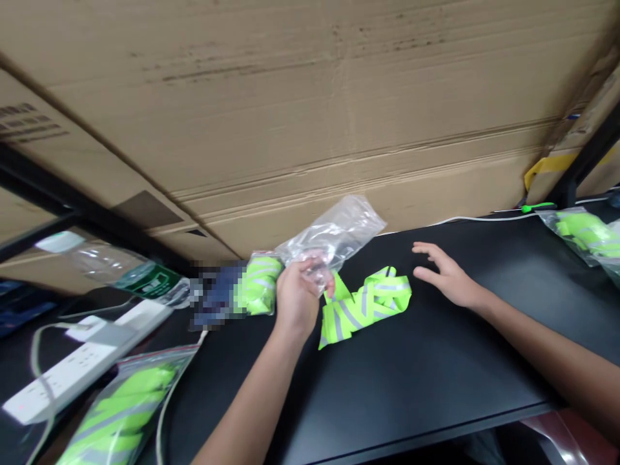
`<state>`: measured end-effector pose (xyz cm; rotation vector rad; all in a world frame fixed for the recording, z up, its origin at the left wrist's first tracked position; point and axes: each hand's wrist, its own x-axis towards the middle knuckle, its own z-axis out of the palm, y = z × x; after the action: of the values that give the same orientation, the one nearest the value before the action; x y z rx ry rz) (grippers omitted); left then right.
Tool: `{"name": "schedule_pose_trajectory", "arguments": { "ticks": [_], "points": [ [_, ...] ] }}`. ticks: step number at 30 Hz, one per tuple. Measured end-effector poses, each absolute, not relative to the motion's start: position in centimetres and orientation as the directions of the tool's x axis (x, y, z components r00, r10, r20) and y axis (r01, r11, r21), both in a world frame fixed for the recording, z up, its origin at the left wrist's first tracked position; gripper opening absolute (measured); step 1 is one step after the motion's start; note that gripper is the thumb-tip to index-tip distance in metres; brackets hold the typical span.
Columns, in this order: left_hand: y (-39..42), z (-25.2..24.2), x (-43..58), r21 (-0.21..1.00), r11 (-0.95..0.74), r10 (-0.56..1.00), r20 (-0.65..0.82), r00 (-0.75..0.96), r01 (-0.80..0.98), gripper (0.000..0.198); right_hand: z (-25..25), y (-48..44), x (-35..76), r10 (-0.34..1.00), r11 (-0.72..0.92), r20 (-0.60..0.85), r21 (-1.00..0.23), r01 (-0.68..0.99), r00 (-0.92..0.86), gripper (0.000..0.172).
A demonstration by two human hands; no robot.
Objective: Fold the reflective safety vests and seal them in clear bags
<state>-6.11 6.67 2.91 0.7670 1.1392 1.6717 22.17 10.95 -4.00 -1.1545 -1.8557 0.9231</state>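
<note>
Cardboard (310, 110) stands behind a black table (436, 374). A clear bag (351, 223) reaches far and right from the left hand (298, 300), whose fingers pinch it. The green strap (361, 307) lies bunched between the hands, long axis near-left to far-right, just right of the left fingertips, the nearer ones. The right hand (450, 281), fingers parted and empty, hovers beyond the strap's right end.

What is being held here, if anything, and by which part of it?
The left hand holds a clear plastic bag by its near end; the right hand holds nothing.
</note>
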Motion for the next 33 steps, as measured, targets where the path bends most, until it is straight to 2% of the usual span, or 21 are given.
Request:
{"name": "schedule_pose_trajectory", "arguments": {
  "ticks": [3,6,7,8,11,13,15,17,18,20,22,24,25,26,28,29,31,33],
  "points": [
    [7.2,3.3,-3.4,0.933,-0.133,0.969,0.053,-0.24,-0.335,0.02,-2.9,10.6,22.8,0.862,0.487,0.426,-0.847,0.212,-0.276,0.054],
    [7.0,3.4,-1.3,0.96,-0.071,0.997,0.066,-0.028,-0.27,0.024,-1.4,9.4,22.1,0.823,0.506,0.482,-0.863,0.001,-0.3,0.088],
    [6.8,3.3,-0.7,0.974,-0.052,0.998,0.059,0.028,-0.22,0.026,-0.9,9.0,21.7,0.845,0.463,0.461,-0.884,-0.06,-0.271,0.092],
    [6.5,3.1,-0.4,0.986,-0.048,0.996,0.06,0.069,-0.158,0.027,-0.4,8.9,21.5,0.879,0.411,0.424,-0.905,-0.106,-0.218,0.086],
    [5.4,2.3,-0.9,0.979,-0.171,0.977,0.155,0.144,0.107,0.033,0.6,10.0,22.5,0.951,0.306,0.307,-0.938,-0.161,0.02,0.043],
    [4.6,1.8,-2.7,0.879,-0.314,0.948,0.269,0.17,0.36,0.034,0.9,12.0,24.9,0.943,0.298,0.274,-0.948,-0.113,0.187,0.036],
    [3.9,1.2,-5.3,0.676,-0.378,0.92,0.349,0.177,0.632,0.034,0.9,14.2,28.3,0.911,0.226,0.222,-0.974,0.028,0.349,0.03],
    [3.3,0.5,-7.8,0.492,-0.327,0.924,0.347,0.163,0.806,0.036,0.7,16.0,31.6,0.874,0.084,0.158,-0.981,0.176,0.459,0.022],
    [3.0,0.1,-8.8,0.443,-0.289,0.935,0.32,0.152,0.849,0.038,0.5,16.6,33.0,0.858,0.026,0.139,-0.973,0.228,0.495,0.023],
    [2.7,-0.8,-10.1,0.403,-0.239,0.959,0.242,0.149,0.883,0.043,0.1,17.0,34.6,0.811,-0.052,0.142,-0.949,0.311,0.568,0.036],
    [2.4,-1.7,-10.1,0.406,-0.244,0.965,0.19,0.179,0.881,0.045,-0.2,16.6,34.3,0.743,-0.062,0.293,-0.865,0.499,0.601,0.053],
    [2.2,-2.4,-9.2,0.419,-0.278,0.958,0.182,0.221,0.864,0.042,-0.5,15.5,32.2,0.712,0.008,0.514,-0.688,0.726,0.479,0.055],
    [2.1,-2.6,-8.6,0.424,-0.299,0.952,0.186,0.242,0.855,0.04,-0.6,14.8,30.6,0.737,0.088,0.578,-0.596,0.798,0.351,0.05],
    [2.1,-2.8,-8.0,0.425,-0.322,0.946,0.191,0.264,0.846,0.039,-0.7,13.9,28.7,0.784,0.195,0.58,-0.567,0.8,0.221,0.043],
    [2.1,-2.8,-6.8,0.417,-0.371,0.928,0.207,0.311,0.83,0.039,-1.0,11.9,24.9,0.905,0.38,0.401,-0.605,0.7,-0.145,0.039],
    [2.1,-2.9,-6.4,0.41,-0.399,0.916,0.221,0.336,0.82,0.039,-1.1,11.0,23.3,0.916,0.402,0.282,-0.654,0.641,-0.287,0.041],
    [2.1,-2.9,-5.8,0.391,-0.457,0.888,0.259,0.381,0.799,0.039,-1.4,9.6,21.0,0.863,0.392,0.089,-0.739,0.548,-0.497,0.053],
    [2.0,-2.9,-5.6,0.365,-0.517,0.852,0.309,0.423,0.774,0.038,-1.5,9.1,20.3,0.767,0.337,-0.022,-0.837,0.431,-0.642,0.062]
  ]
}}
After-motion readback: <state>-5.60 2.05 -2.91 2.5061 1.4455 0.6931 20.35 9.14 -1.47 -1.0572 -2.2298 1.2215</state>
